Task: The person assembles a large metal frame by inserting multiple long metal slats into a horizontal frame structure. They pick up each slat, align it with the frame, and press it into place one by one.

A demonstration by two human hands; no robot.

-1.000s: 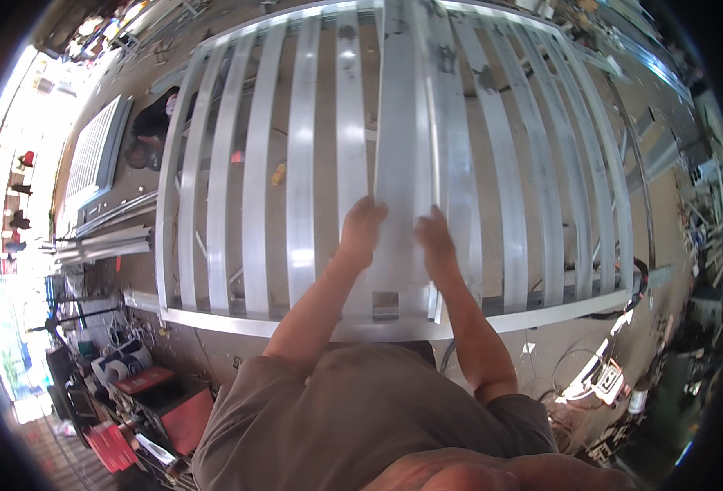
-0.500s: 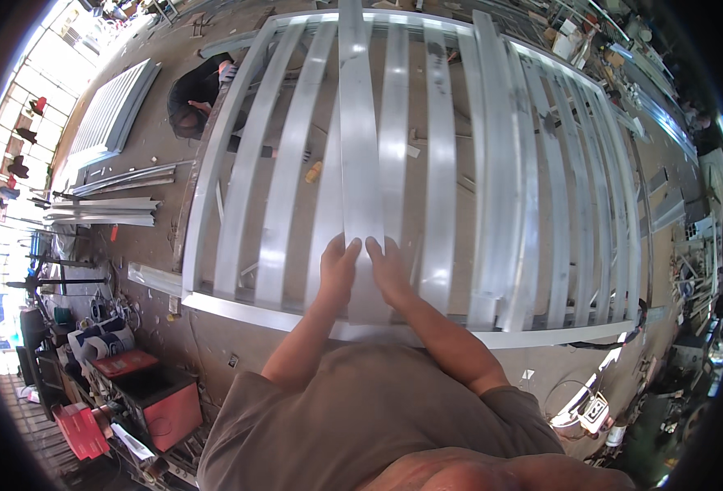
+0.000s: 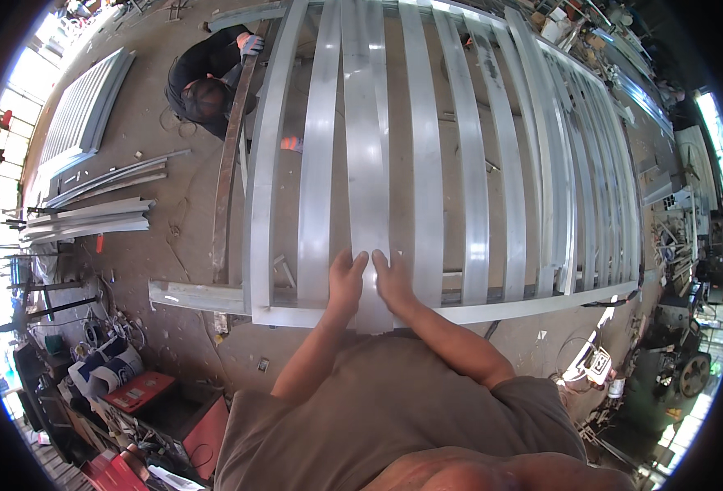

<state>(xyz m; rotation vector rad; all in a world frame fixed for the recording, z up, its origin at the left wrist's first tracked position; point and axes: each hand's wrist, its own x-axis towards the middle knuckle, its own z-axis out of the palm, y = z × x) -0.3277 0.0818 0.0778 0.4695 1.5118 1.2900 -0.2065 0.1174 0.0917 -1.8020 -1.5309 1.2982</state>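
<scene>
Just below the frame's centre, in the head view: left hand (image 3: 346, 281) and right hand (image 3: 393, 282) side by side, thumbs nearly touching, fingers stretched out and palms pressed flat on the near end of a slat (image 3: 366, 164). Not clamped around it, only laid on top. Slat's long axis straight up the picture, away from the body, from the hands to the top edge; both hands equally near, at its lower end, which overhangs the frame's (image 3: 492, 309) near rail slightly. Same slat one of many pale metal strips lying parallel across that big rectangular frame, filling the middle and right of the picture. Upper left: another person (image 3: 206, 82) crouched beside a rusty bar (image 3: 231, 164) along the frame's left side. Far left: loose metal lengths (image 3: 92, 217) on the floor and a louvred panel (image 3: 79, 114). Lower left: red boxes (image 3: 141, 389) and clutter. Right edge: machines and cables, too dim to tell apart.
</scene>
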